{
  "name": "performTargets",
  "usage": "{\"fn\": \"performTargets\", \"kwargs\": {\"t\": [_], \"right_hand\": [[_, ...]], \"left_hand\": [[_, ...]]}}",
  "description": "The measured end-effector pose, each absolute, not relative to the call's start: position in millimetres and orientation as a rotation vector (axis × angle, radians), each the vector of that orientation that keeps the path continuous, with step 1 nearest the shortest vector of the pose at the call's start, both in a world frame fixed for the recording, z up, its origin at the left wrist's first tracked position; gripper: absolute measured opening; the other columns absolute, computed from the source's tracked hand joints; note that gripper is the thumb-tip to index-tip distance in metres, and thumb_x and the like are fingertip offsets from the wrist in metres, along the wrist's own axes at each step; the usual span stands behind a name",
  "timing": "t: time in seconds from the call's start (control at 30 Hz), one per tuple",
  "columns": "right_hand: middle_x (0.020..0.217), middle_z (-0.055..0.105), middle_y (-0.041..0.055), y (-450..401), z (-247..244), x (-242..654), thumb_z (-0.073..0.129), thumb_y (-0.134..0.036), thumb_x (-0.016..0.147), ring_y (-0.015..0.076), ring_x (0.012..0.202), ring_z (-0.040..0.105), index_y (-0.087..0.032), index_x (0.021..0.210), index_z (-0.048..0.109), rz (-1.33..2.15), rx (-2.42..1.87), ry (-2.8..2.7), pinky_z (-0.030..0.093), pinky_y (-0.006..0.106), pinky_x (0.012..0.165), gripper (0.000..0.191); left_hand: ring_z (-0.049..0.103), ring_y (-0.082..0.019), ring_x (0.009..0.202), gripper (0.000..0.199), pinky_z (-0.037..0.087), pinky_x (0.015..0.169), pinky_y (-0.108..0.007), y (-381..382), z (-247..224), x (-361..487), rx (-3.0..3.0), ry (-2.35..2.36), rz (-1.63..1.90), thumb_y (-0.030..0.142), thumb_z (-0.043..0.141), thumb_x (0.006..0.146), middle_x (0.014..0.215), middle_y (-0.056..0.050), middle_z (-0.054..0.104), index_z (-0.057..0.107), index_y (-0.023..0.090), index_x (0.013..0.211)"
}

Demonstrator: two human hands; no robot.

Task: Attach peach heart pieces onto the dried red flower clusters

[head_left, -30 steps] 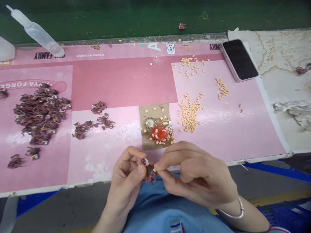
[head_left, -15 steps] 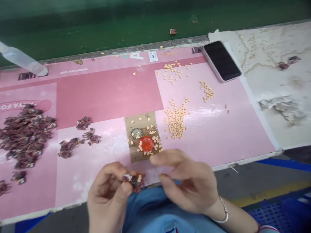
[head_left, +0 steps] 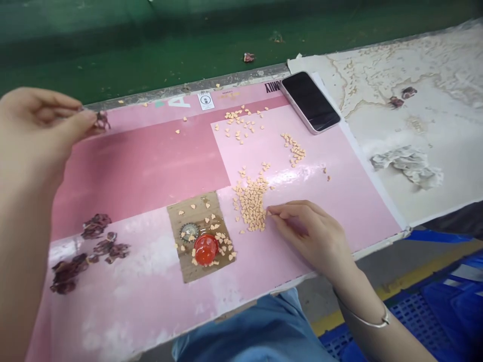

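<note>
My left hand [head_left: 45, 130], raised at the upper left, pinches a small dark-red figure [head_left: 101, 120] between thumb and fingertips; part of the figure is hidden. At the right edge of a pile of small tan heart-shaped pieces [head_left: 252, 203], my right hand [head_left: 307, 231] has thumb and forefinger pressed together, with what looks like one tan piece at their tips. Left of the pile lies a brown card [head_left: 199, 201] bearing a red cap of clear, wet-looking liquid [head_left: 206, 250], a metal bottle cap [head_left: 189, 232] and scattered tan pieces. Several dark-red figures [head_left: 96, 226] lie at the lower left.
A phone [head_left: 311, 103] rests at the back right of the pink sheet [head_left: 151, 166]. Beyond it are stained white paper [head_left: 433, 110] and a crumpled tissue [head_left: 409, 165]. A green surface [head_left: 169, 45] runs along the far edge, with one dark-red piece [head_left: 249, 57] on it.
My left hand has moved from the front edge to the upper left, carrying a figure. My right hand has moved to the tan pile and closed its fingertips. The camera view has shifted.
</note>
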State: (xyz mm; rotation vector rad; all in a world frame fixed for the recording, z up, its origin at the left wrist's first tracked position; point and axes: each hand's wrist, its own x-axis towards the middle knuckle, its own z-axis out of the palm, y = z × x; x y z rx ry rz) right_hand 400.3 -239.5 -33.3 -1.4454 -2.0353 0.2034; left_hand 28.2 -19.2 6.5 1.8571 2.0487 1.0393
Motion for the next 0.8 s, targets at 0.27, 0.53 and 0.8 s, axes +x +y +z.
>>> {"fn": "performTargets", "kwargs": {"t": [0.27,0.53,0.8], "right_hand": [[0.088,0.079,0.0043,-237.1,-27.4,396.6,0.054,-0.011,0.105,0.0219,0.079,0.076,-0.024,0.101,0.065,0.174,-1.374,-2.170,0.063,0.034,0.069,0.017],[0.090,0.082,0.0022,-239.9,-31.5,402.7,0.063,-0.008,0.098,0.0218,0.077,0.079,-0.026,0.097,0.064,0.168,-1.334,-2.139,0.065,0.033,0.065,0.018],[0.084,0.082,0.0006,-246.1,-24.3,381.8,0.073,-0.009,0.092,0.0204,0.076,0.081,-0.028,0.088,0.056,0.277,-1.282,-1.889,0.066,0.030,0.061,0.026]], "left_hand": [[0.074,-0.033,0.094,0.084,0.053,0.067,-0.033,98.4,-3.5,35.0,1.883,2.346,0.527,0.058,0.031,0.082,0.105,-0.023,0.076,0.059,-0.021,0.095],[0.077,-0.027,0.096,0.083,0.053,0.077,-0.048,-18.6,23.9,-1.1,2.107,2.281,0.381,0.059,0.028,0.082,0.095,-0.009,0.077,0.069,-0.011,0.100],[0.069,-0.022,0.091,0.038,0.048,0.085,-0.033,-221.7,7.6,-7.2,2.601,1.688,0.363,0.037,0.045,0.107,0.102,-0.007,0.081,0.081,0.026,0.110]]}}
